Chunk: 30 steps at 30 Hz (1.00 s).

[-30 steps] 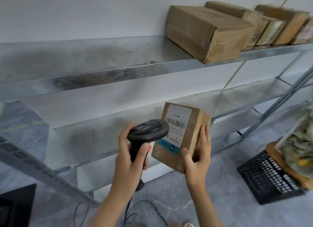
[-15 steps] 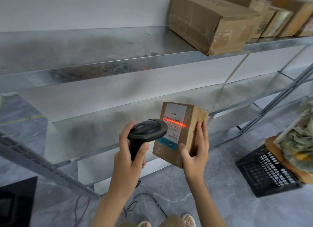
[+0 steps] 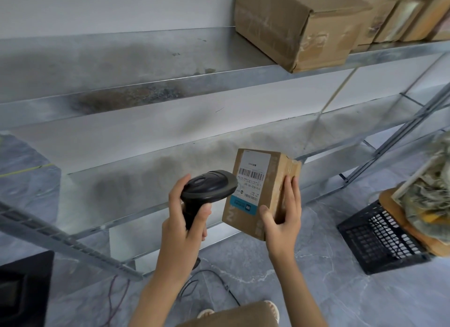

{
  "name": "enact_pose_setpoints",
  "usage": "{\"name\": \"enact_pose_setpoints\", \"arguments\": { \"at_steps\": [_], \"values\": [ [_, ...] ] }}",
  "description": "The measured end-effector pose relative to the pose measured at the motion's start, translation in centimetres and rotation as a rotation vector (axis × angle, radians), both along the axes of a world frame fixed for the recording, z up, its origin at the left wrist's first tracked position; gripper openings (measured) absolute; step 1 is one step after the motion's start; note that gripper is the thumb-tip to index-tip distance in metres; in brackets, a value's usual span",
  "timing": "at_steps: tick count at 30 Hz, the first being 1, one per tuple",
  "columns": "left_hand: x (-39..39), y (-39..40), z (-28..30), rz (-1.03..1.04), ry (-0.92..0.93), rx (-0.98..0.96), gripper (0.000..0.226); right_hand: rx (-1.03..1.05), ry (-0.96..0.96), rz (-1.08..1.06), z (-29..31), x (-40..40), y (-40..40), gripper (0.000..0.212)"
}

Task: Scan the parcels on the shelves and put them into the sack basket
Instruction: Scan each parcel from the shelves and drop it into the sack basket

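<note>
**Parcel up at the scanner, basket off to the right**

Head view, the only one: the right hand (image 3: 282,219) has its thumb and fingers wrapped round a small cardboard parcel (image 3: 260,192), held upright in front of the lower shelf (image 3: 146,180), white label with barcode facing the scanner (image 3: 207,192). The left hand (image 3: 185,219) grips the scanner's handle, its head just beside the label. The black mesh basket (image 3: 379,241) sits on the floor to the right and below, so the parcel hand is the nearer one. Parcel looks matte, taped, slightly dented at a corner; the scanner is smooth black plastic. More boxes (image 3: 299,27) sit on the galvanised top shelf.
</note>
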<state>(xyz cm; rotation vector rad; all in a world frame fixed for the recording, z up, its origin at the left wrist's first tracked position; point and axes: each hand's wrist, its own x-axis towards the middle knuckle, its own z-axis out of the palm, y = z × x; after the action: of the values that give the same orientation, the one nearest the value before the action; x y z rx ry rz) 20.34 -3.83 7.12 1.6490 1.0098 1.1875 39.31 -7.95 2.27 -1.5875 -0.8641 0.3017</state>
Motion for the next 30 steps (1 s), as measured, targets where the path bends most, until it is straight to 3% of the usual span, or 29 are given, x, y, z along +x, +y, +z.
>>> {"name": "enact_pose_setpoints", "arguments": {
  "at_steps": [12,23,30],
  "values": [
    [10.5,-0.5,-1.2,-0.191,0.027,-0.055,0.051,-0.071,0.088,-0.208,-1.3,9.5,-5.4,0.084],
    [30.9,-3.6,-2.2,-0.461,0.053,-0.109,0.052,-0.110,0.184,-0.496,-0.6,26.8,-15.4,0.082],
    [43.3,-6.2,-2.0,-0.645,0.087,-0.079,0.046,-0.184,0.050,-0.627,0.3,36.0,-20.4,0.081]
  ]
}}
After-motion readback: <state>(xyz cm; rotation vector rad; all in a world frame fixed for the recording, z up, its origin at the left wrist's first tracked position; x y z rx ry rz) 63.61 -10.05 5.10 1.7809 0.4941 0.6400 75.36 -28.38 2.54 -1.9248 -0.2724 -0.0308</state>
